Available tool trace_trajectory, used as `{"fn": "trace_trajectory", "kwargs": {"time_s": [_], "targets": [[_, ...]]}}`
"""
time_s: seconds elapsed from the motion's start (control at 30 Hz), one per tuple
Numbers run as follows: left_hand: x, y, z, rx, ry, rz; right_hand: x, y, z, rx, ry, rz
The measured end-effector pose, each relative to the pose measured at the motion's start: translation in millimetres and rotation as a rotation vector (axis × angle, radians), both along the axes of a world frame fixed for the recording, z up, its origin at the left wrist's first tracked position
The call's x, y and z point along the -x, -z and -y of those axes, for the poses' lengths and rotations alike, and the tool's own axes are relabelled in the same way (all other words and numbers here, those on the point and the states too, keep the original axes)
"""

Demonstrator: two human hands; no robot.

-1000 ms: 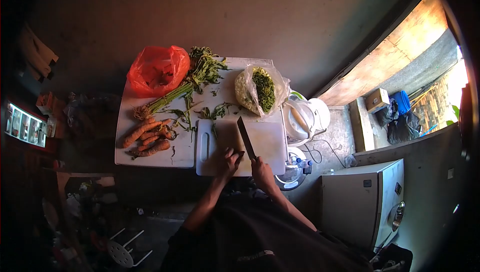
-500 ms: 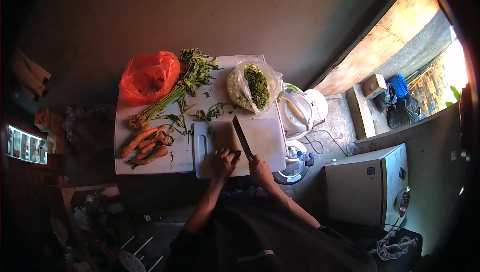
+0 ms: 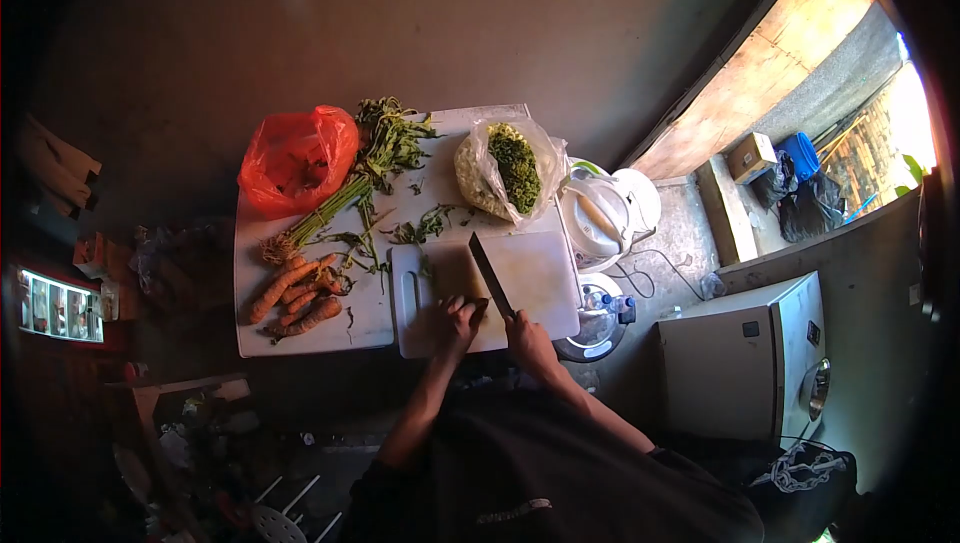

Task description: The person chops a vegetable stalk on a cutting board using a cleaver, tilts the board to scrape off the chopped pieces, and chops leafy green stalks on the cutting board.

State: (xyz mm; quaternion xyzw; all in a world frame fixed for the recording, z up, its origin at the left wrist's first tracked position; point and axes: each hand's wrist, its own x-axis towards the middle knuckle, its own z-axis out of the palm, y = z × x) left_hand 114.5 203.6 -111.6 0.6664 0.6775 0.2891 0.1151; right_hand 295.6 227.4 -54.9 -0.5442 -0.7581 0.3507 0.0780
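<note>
My right hand [image 3: 530,341] is closed round the handle of a large dark knife [image 3: 489,273], its blade slanting up over the white cutting board [image 3: 545,283]. My left hand [image 3: 460,319] is over the board, just left of the blade, with bent fingers; whether it holds anything is too small to tell. Above the board lie loose green leaves [image 3: 425,227]. A clear plastic bag [image 3: 510,171] with chopped greens and pale pieces stands behind it. Carrots [image 3: 293,296] lie to the left, below a bundle of leafy green stalks [image 3: 335,205].
A red plastic bag [image 3: 298,163] is at the table's back left. Right of the table are a white appliance [image 3: 598,218] and bottles [image 3: 620,305] on the floor side. A white fridge [image 3: 735,353] stands at the lower right, a stool [image 3: 275,523] at the lower left.
The view has shifted slightly. Both hands keep nearly the same places over the board, and the knife stays in my right hand.
</note>
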Motion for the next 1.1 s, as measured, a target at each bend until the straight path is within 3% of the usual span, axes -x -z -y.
{"fn": "trace_trajectory", "kwargs": {"time_s": [0.07,0.13,0.23,0.43,0.47,0.53,0.63,0.83,1.1], "targets": [[1.8,1.9,-0.3,0.039,0.018,-0.078,1.3,-7.0,6.6,0.024,0.111,-0.049],[0.1,0.0,2.2,-0.209,0.002,-0.09,6.5,-4.0,2.1,-0.016,0.109,-0.071],[-1.8,-5.1,1.7,-0.262,-0.026,-0.167,12.9,-7.6,-7.9,-0.029,0.12,-0.102],[-1.5,-11.9,0.8,0.086,-0.022,0.025,5.7,-18.1,-1.3,0.0,0.089,-0.038],[-0.3,-10.8,-0.2,0.085,-0.021,0.026,5.4,-18.7,2.2,-0.002,0.103,-0.052],[2.3,-4.4,1.1,-0.204,0.013,-0.149,7.3,-14.5,2.9,0.0,0.119,-0.063],[0.3,0.4,3.1,-0.248,-0.01,-0.178,12.9,-6.9,-6.4,-0.018,0.126,-0.054],[-0.8,-5.2,1.2,-0.023,-0.022,-0.026,8.9,-17.5,-1.7,0.021,0.099,-0.058],[-1.4,-12.3,2.3,-0.208,0.018,-0.139,20.2,-17.2,-10.7,0.001,0.137,-0.074]]}}
